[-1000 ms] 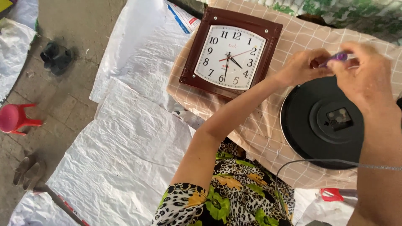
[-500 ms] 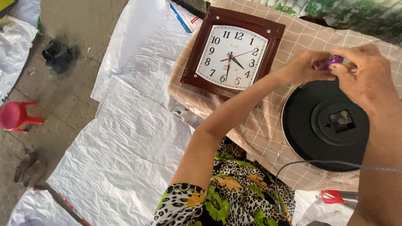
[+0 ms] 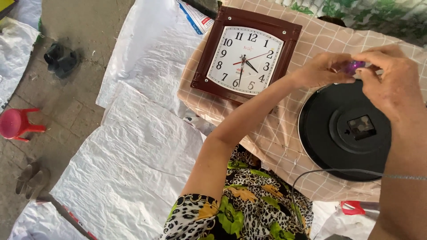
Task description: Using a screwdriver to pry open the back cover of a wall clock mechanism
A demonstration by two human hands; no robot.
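Both hands' fingers pinching small purple object (image 3: pixel 352 66), checked tablecloth (image 3: pixel 284 133), white sacking (image 3: pixel 133 146) on concrete floor (image 3: pixel 66 98)

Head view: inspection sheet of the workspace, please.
Surface: checked cloth over a low stand.
Job's things: small purple item above the round black clock back; brown square wall clock lies face up beside it.
Clutter: red-handled tool at lower right.
Grips: left hand and right hand both pinch the purple item.
Cables: thin grey wire curves across the disc's near edge.
Surroundings: white sacks on concrete, red stool, black shoes.
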